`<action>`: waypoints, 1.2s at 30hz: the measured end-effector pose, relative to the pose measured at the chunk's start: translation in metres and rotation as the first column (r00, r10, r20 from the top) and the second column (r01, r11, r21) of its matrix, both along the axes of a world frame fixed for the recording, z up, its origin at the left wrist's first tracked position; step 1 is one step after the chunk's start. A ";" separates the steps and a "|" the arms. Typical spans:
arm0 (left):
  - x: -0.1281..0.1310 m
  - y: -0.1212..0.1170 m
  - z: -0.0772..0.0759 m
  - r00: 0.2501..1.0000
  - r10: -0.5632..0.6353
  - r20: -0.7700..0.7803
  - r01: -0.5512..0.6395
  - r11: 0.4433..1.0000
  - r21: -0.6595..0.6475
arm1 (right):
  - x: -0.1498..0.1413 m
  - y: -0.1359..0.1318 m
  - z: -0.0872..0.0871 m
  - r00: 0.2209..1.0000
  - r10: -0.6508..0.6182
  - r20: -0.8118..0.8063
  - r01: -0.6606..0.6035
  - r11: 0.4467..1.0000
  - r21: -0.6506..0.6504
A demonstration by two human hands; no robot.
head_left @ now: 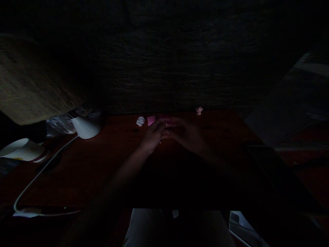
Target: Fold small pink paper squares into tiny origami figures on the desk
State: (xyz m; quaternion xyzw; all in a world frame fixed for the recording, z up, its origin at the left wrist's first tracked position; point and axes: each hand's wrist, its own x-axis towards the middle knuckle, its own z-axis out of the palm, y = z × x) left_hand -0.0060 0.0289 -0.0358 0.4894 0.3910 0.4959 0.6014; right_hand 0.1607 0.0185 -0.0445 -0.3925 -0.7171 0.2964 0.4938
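In the dim head view, my left hand (153, 136) and my right hand (189, 135) meet over the table. Both have their fingers bent inward and closed, tips close together. A small pale bit shows between the fingertips, too dark to name. Just beyond my left hand lies a flat pink square piece (151, 120), with a darker magenta piece (164, 118) beside it, partly behind the fingers. Left of these sits a crumpled white lump (140, 121). A small pale pink lump (199, 110) stands apart near the table's back edge, past my right hand.
The reddish-brown table (102, 164) runs up to a dark textured wall. On the left are a white cone-shaped object (86, 127) with a white cord (46, 166), a paper cup (23, 150) on its side, clear plastic and a cardboard box (31, 79). A dark flat panel (280, 175) is at right.
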 end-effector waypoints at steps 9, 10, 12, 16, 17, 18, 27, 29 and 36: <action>0.002 0.001 0.008 0.982 0.187 -0.039 -0.188 0.982 -0.035 | -0.003 0.002 -0.004 0.999 0.034 0.011 -0.035 0.997 0.071; 0.002 0.001 0.009 0.981 0.191 -0.037 -0.192 0.981 -0.034 | -0.004 0.003 -0.006 0.999 0.041 0.019 -0.042 0.997 0.069; 0.001 0.001 0.009 0.988 0.156 -0.023 -0.157 0.987 -0.046 | -0.005 0.003 -0.008 0.998 0.058 0.029 -0.061 0.995 0.075; 0.000 0.004 0.006 0.992 0.126 -0.004 -0.126 0.992 -0.008 | -0.004 0.004 -0.006 0.998 0.051 0.035 -0.055 0.993 0.104; -0.001 0.004 0.005 0.992 0.128 -0.014 -0.127 0.992 0.015 | -0.003 0.004 -0.005 0.998 0.045 0.038 -0.049 0.993 0.106; -0.002 0.005 0.004 0.991 0.132 -0.031 -0.131 0.991 0.036 | -0.003 0.004 -0.004 0.998 0.041 0.039 -0.045 0.993 0.106; -0.002 0.003 0.003 0.978 0.195 -0.072 -0.186 0.975 0.117 | -0.006 0.002 -0.004 0.999 0.030 -0.038 -0.027 0.997 0.076; -0.002 0.002 0.003 0.979 0.192 -0.071 -0.187 0.980 0.070 | -0.006 0.000 -0.002 0.999 0.024 -0.032 -0.023 0.999 0.033; -0.002 0.002 0.001 0.996 0.094 0.006 -0.094 0.996 0.007 | -0.003 -0.001 0.002 1.000 -0.014 -0.015 0.013 0.999 -0.049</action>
